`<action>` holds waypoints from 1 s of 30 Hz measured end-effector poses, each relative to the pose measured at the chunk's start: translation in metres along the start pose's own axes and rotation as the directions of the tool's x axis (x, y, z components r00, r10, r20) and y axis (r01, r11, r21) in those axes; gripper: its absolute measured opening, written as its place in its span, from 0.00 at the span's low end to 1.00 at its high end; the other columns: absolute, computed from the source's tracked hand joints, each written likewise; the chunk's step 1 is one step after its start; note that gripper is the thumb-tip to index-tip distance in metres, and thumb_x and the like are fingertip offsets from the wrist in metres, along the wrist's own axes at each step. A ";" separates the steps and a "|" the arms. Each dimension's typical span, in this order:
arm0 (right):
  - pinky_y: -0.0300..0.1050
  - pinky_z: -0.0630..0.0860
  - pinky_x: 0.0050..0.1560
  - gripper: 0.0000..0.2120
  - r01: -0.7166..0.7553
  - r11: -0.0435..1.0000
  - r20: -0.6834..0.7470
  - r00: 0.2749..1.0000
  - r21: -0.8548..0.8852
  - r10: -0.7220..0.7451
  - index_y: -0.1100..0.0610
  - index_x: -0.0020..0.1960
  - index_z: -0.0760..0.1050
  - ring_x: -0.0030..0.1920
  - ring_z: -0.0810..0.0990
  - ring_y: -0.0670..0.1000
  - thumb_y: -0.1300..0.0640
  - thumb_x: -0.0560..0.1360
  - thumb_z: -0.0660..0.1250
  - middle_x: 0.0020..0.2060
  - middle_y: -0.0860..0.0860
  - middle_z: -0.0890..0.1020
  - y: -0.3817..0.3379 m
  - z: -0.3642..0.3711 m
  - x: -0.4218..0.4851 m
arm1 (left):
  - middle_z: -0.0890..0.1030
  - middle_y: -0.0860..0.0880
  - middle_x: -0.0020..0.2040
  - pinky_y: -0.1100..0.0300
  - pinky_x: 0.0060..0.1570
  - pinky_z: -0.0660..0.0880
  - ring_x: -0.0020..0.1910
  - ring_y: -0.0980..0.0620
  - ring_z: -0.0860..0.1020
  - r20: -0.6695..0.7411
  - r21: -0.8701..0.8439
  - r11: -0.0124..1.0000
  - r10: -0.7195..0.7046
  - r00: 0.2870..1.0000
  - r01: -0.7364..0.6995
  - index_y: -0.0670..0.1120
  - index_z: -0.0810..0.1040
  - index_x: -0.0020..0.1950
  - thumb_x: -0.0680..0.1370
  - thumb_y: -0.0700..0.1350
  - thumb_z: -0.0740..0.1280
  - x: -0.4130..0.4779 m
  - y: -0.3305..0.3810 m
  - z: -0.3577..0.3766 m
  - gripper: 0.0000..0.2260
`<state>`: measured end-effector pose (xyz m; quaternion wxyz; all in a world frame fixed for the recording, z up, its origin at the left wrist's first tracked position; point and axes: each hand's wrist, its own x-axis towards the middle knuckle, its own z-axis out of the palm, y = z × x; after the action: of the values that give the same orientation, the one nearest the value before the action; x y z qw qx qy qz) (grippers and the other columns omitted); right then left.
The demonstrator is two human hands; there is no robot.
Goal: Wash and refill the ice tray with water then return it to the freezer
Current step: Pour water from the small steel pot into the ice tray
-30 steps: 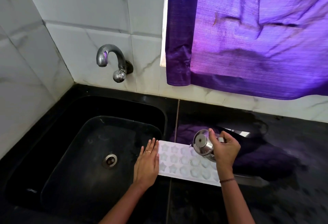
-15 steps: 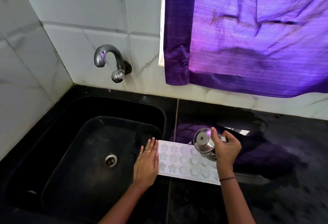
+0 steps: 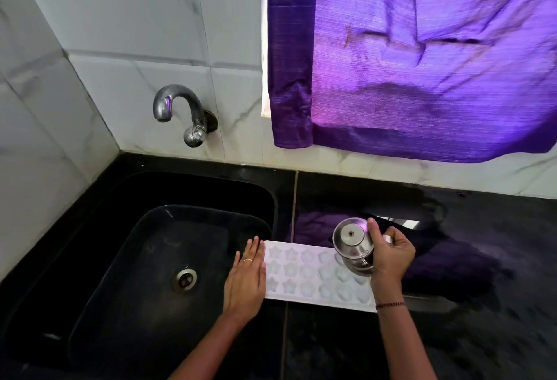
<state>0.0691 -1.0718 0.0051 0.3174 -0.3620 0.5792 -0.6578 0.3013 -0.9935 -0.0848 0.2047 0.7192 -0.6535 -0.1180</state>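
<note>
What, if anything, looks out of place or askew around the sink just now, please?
Nothing is damaged. The white ice tray lies slightly askew on the black counter, its left end at the sink rim, where the left hand lies flat beside it. The right hand holds a steel cup tipped over it.

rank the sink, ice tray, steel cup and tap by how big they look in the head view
1. sink
2. ice tray
3. tap and steel cup look about alike; the cup is nearer the camera, so I won't rank them.
</note>
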 end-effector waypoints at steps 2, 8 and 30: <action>0.29 0.60 0.25 0.25 0.040 0.999 0.010 0.999 -0.011 -0.040 0.57 0.25 0.59 0.21 0.60 0.41 0.65 0.69 0.73 0.16 0.42 0.62 -0.003 -0.002 0.001 | 0.48 0.56 0.75 0.65 0.72 0.38 0.75 0.60 0.47 0.001 -0.001 1.000 0.002 1.000 -0.002 0.48 0.51 0.76 0.75 0.60 0.27 0.000 0.000 0.000 0.34; 0.31 0.58 0.25 0.26 0.119 0.988 0.040 0.992 -0.093 -0.116 0.56 0.25 0.58 0.22 0.59 0.42 0.63 0.69 0.74 0.17 0.44 0.62 -0.008 -0.007 0.002 | 0.48 0.56 0.75 0.65 0.72 0.37 0.75 0.60 0.47 0.009 0.006 1.000 0.000 1.000 0.000 0.47 0.51 0.76 0.75 0.60 0.27 -0.001 0.000 -0.001 0.35; 0.33 0.58 0.26 0.24 0.250 0.933 0.059 0.968 -0.258 -0.243 0.69 0.27 0.61 0.25 0.60 0.44 0.62 0.69 0.74 0.22 0.53 0.63 0.002 -0.009 0.005 | 0.49 0.56 0.75 0.64 0.73 0.40 0.75 0.61 0.47 0.009 0.034 0.999 0.008 1.000 -0.008 0.47 0.51 0.76 0.76 0.55 0.33 -0.001 0.000 -0.001 0.30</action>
<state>0.0587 -1.0710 0.0026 0.1891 -0.4793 0.6073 -0.6048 0.3022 -0.9927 -0.0839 0.1900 0.7193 -0.6592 -0.1091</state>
